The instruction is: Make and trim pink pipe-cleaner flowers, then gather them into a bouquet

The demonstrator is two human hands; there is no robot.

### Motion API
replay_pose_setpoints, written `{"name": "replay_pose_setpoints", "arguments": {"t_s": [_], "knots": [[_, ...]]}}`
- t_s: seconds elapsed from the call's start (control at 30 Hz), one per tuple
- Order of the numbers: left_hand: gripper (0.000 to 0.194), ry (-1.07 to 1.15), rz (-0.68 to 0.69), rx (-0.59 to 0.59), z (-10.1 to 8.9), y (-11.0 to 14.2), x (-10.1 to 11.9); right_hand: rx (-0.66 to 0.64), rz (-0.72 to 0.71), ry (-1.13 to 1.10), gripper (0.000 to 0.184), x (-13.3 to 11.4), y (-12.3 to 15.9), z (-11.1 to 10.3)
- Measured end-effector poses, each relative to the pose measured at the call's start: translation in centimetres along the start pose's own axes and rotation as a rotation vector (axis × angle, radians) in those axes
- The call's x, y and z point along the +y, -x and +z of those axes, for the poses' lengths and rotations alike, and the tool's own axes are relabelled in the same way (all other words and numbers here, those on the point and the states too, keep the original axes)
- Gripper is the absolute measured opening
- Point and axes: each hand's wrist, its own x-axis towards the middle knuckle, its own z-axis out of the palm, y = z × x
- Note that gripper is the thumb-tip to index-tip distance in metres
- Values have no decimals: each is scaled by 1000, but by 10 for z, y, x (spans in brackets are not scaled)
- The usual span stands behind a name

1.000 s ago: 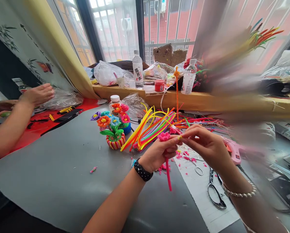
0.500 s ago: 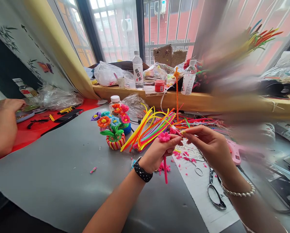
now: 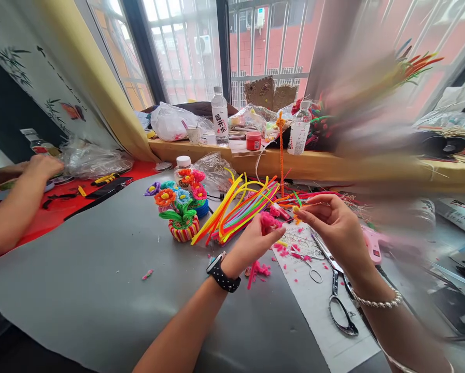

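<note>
My left hand (image 3: 250, 246) is closed around a pink pipe-cleaner flower (image 3: 270, 221), whose fuzzy head pokes out above the thumb and whose stem hangs below the fist. To its right, my right hand (image 3: 331, 225) pinches a small yellow fuzzy piece (image 3: 296, 209) between thumb and fingertips. A thin dark line runs from that piece toward the flower; its exact kind is too fine to make out. Beneath the hands lie pink fuzz clippings (image 3: 260, 270) and small scissors (image 3: 315, 275). A finished pot of pipe-cleaner flowers (image 3: 183, 228) stands to the left.
Loose coloured pipe cleaners (image 3: 236, 212) lie behind my hands. Large scissors (image 3: 343, 316) rest on a white paper sheet (image 3: 313, 321), near a pink glue gun (image 3: 372, 244). Bottles (image 3: 220, 119) line the sill. At far left, another person's hands (image 3: 41, 168) work over a red surface (image 3: 26, 223).
My hands have moved apart, the right one drawing back with the yellow piece. My left hand has turned, tilting the pink flower and swinging its stem leftward. The other person's hands have shifted.
</note>
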Motion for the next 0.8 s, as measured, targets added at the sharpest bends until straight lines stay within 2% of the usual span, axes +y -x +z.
{"name": "replay_pose_setpoints", "arguments": {"t_s": [0.13, 0.27, 0.5, 0.63, 0.8], "knots": [[20, -53, 79, 41, 1, -3, -4, -8, -24, 76, 23, -1, -2, -6], [25, -131, 226, 57, 5, -4, -6, 11, 2, 112, 20, -3, -3, -11], [22, -192, 580, 41, 8, 3, 2, 47, -25, 152, 19, -13, -3, -21], [21, -209, 638, 71, 10, 5, 3, 10, -67, 196, 15, -29, 4, -29], [22, -289, 664, 105, 12, 3, -2, -145, -147, 447, 11, -51, 18, -27]]}}
